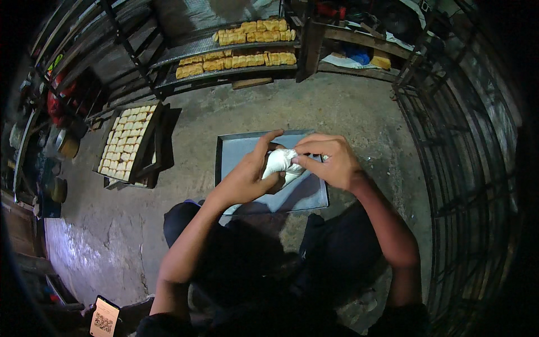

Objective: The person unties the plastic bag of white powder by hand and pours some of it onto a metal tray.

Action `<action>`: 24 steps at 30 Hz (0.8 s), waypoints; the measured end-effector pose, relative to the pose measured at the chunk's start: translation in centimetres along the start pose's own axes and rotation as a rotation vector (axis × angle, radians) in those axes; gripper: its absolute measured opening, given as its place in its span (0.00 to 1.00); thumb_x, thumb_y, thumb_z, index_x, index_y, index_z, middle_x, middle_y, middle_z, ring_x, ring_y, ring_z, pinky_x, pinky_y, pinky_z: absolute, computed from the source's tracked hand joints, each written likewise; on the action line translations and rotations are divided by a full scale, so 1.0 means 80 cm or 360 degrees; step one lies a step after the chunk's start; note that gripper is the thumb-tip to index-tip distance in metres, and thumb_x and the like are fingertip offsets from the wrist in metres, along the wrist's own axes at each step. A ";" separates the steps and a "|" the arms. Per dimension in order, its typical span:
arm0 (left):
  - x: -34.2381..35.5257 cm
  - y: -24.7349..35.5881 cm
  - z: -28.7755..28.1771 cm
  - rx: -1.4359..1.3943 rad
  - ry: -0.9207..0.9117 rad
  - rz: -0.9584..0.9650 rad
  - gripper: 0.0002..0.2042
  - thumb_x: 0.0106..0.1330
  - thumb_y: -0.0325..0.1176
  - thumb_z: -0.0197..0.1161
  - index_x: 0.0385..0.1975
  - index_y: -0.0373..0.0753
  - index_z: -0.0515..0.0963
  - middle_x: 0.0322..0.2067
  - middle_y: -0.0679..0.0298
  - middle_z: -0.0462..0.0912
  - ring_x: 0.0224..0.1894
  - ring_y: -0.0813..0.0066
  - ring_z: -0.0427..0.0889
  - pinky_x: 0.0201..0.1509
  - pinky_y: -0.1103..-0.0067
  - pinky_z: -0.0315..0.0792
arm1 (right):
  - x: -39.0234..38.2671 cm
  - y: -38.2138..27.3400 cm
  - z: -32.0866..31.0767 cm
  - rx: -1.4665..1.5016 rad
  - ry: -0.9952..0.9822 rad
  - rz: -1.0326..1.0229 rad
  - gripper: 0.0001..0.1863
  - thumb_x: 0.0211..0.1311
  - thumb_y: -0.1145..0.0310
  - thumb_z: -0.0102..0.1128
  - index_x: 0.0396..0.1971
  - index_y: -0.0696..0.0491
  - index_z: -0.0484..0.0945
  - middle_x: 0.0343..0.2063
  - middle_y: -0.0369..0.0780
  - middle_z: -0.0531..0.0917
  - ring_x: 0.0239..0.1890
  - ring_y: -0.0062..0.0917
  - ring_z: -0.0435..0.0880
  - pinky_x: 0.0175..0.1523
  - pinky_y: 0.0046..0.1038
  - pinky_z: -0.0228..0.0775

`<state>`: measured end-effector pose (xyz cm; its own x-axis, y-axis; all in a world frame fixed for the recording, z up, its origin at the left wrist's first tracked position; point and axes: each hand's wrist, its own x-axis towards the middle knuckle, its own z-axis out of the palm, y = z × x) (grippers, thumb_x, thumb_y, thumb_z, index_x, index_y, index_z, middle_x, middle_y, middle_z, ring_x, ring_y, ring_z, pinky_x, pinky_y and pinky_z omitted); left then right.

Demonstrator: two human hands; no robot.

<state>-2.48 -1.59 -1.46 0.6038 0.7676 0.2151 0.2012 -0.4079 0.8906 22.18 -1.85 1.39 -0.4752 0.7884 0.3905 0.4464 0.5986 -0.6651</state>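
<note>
A white, wrinkled, soft bundle [279,162] is held up over a shallow metal tray [238,147] on the floor in front of me. It looks like cloth or a thin bag, but I cannot tell which. My left hand [242,175] is wrapped around the bundle from the left, the thumb on its near side. At the bundle's upper right, my right hand [332,160] pinches its edge between thumb and fingertips. The tray's bluish-grey bottom shows around my hands, and their shadow falls across it.
To the left, a tray of pale bread or dough pieces [129,137] sits tilted on other trays. Loaves [255,35] lie on the far rack's shelves. A dark metal rack [466,185] lines the right side. A lit phone [105,317] is at the lower left.
</note>
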 end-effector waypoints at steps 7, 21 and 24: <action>0.005 0.007 0.004 -0.0059 0.0050 0.0012 0.28 0.64 0.27 0.66 0.65 0.34 0.68 0.50 0.49 0.81 0.52 0.59 0.82 0.60 0.68 0.74 | 0.005 0.008 0.007 0.0541 0.0237 0.0306 0.06 0.65 0.71 0.70 0.37 0.58 0.86 0.34 0.36 0.85 0.40 0.19 0.81 0.50 0.26 0.72; -0.001 -0.011 0.001 0.0090 -0.0098 -0.0013 0.26 0.62 0.27 0.65 0.62 0.33 0.71 0.50 0.51 0.82 0.49 0.63 0.83 0.56 0.70 0.75 | 0.017 -0.001 -0.005 0.0047 -0.0078 0.0112 0.08 0.67 0.68 0.68 0.35 0.59 0.85 0.32 0.39 0.85 0.36 0.24 0.82 0.46 0.27 0.74; 0.005 -0.017 0.000 -0.0012 -0.0177 -0.0139 0.25 0.64 0.30 0.65 0.62 0.33 0.71 0.49 0.52 0.83 0.49 0.63 0.83 0.56 0.69 0.75 | 0.015 -0.005 -0.006 0.0172 -0.0053 0.0222 0.09 0.69 0.67 0.66 0.37 0.59 0.84 0.30 0.37 0.84 0.33 0.20 0.81 0.43 0.27 0.74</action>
<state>-2.52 -0.71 -2.54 0.6659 0.7404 0.0914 0.2512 -0.3379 0.9070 21.80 -1.06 2.43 -0.4400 0.8566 0.2693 0.4266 0.4633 -0.7767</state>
